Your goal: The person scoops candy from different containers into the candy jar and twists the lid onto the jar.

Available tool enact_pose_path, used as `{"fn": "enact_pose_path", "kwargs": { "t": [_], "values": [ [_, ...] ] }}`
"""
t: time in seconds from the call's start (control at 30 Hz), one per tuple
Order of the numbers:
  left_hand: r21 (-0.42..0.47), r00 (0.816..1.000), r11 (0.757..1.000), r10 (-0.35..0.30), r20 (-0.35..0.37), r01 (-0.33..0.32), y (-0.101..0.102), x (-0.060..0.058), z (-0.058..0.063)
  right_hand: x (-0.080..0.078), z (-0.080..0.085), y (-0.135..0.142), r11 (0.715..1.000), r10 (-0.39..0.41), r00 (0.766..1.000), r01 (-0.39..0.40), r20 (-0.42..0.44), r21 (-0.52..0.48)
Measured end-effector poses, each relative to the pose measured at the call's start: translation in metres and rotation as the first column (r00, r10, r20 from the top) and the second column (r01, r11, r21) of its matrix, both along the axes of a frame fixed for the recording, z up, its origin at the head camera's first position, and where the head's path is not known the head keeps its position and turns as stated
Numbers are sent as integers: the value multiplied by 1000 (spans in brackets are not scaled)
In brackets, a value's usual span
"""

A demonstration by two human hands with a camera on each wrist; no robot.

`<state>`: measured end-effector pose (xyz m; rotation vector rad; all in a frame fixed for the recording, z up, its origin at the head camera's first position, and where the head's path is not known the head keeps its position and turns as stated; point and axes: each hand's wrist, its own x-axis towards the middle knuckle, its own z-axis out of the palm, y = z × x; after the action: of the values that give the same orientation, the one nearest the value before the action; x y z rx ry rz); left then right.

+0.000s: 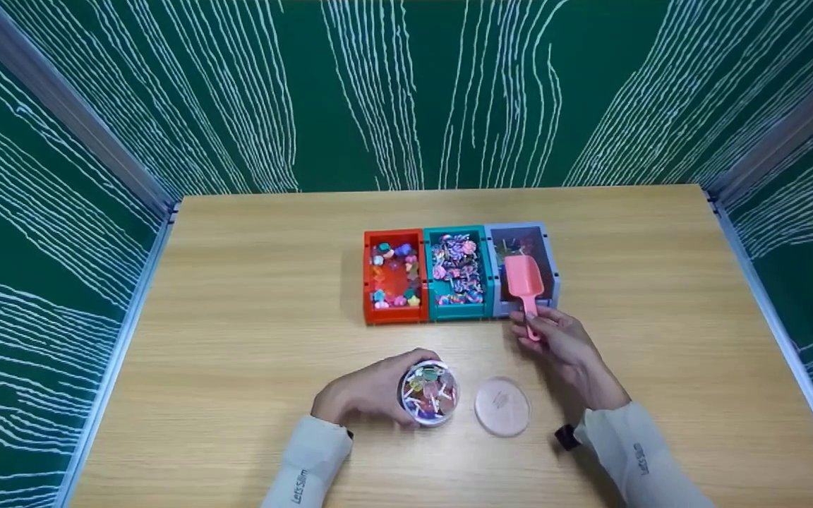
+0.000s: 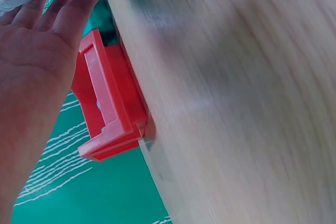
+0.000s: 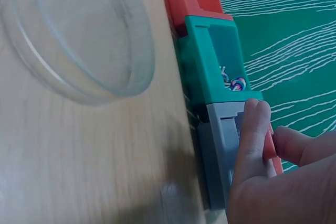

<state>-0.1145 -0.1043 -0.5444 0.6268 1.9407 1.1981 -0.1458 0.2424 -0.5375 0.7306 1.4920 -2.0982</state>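
Note:
My left hand [image 1: 372, 389] grips a clear round jar [image 1: 430, 395] filled with small colourful pieces, some with white sticks. In the left wrist view only the jar's lower edge shows, at the top left. My right hand [image 1: 574, 354] pinches the handle of a pink scoop [image 1: 525, 276]. The scoop's bowl is over the grey bin [image 1: 554, 274] and looks empty. A few small pieces lie at the far end of that bin, partly hidden by the scoop. In the right wrist view, fingers [image 3: 253, 135] and thumb close on the handle beside the grey bin.
Left of the grey bin, a teal bin [image 1: 457, 312] holds many patterned pieces and a red bin [image 1: 396, 315] holds scattered coloured ones. The three bins adjoin. A clear round lid [image 1: 502, 408] lies on the wooden table [image 1: 251, 296] between my hands. Green walls [image 1: 435, 92] surround the table.

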Motion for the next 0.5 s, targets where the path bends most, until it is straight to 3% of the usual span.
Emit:
{"fn": "enact_pose_path", "kwargs": {
  "t": [0.3, 0.5],
  "values": [
    [6, 1000, 1000, -2, 13, 1, -1, -1, -4, -9, -10, -5, 1000, 17, 1000, -17, 1, 11],
    [22, 1000, 1000, 2, 23, -3, -1, -1, -7, -11, -13, -7, 999, 14, 1000, -14, -18, -46]
  ]
}}
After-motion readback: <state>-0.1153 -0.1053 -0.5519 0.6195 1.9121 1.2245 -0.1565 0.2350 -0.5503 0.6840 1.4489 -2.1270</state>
